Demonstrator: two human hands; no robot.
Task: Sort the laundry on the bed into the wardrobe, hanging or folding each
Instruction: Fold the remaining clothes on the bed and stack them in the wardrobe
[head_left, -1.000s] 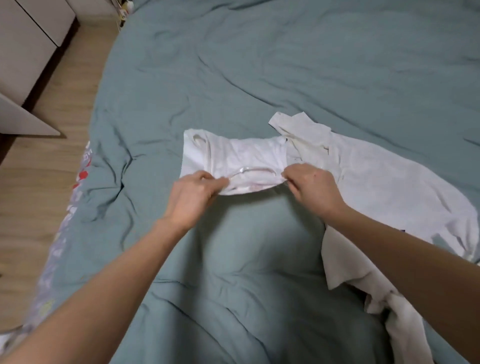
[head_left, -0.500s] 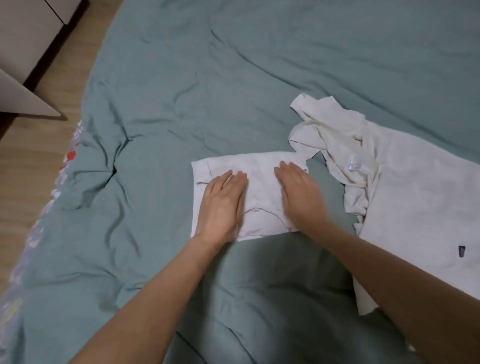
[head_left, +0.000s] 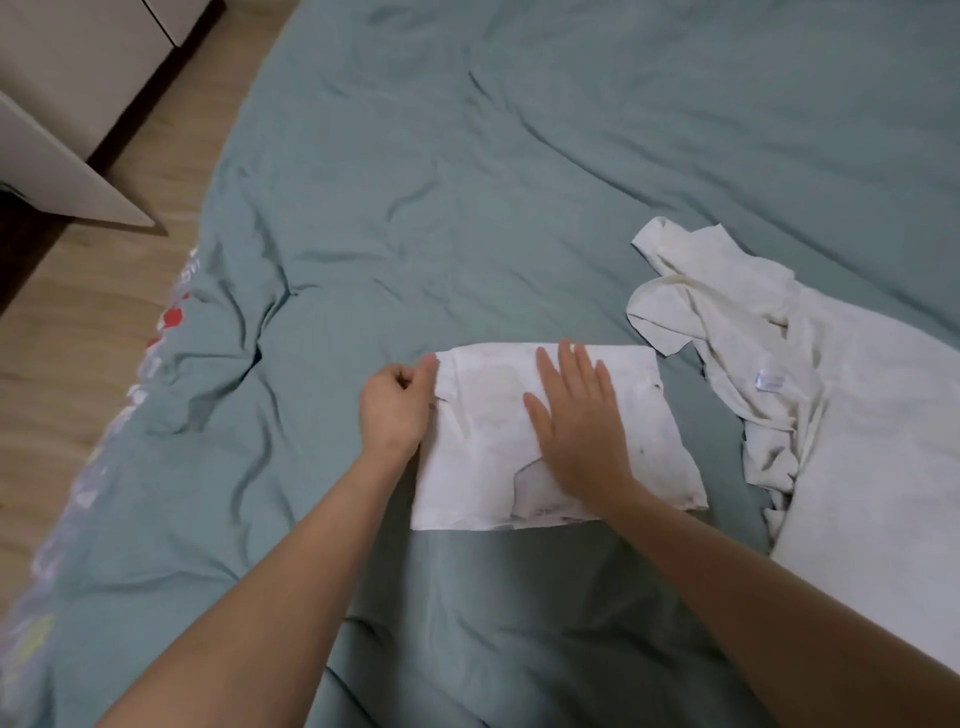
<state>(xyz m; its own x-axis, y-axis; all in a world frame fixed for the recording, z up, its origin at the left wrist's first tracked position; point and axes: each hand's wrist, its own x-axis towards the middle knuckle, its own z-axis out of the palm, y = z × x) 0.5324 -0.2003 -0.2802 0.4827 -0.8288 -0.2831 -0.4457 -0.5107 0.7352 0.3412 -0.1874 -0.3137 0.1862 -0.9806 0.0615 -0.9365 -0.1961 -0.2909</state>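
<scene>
Shifted leftward, left hand (head_left: 396, 410) pinches one folded garment (head_left: 483, 415); right hand (head_left: 579, 421) flat; one unfolded shirt (head_left: 857, 415).

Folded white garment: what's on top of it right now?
The right hand lies flat on the folded white garment; the left hand pinches its left edge. Cloth under the palm is hidden.

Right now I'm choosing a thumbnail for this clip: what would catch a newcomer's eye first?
Two bare forearms reach in from below to a small folded white garment at the centre of the teal bedspread. The right hand lies flat on it; the left hand pinches its left edge. A crumpled cream garment sprawls at right.
</scene>
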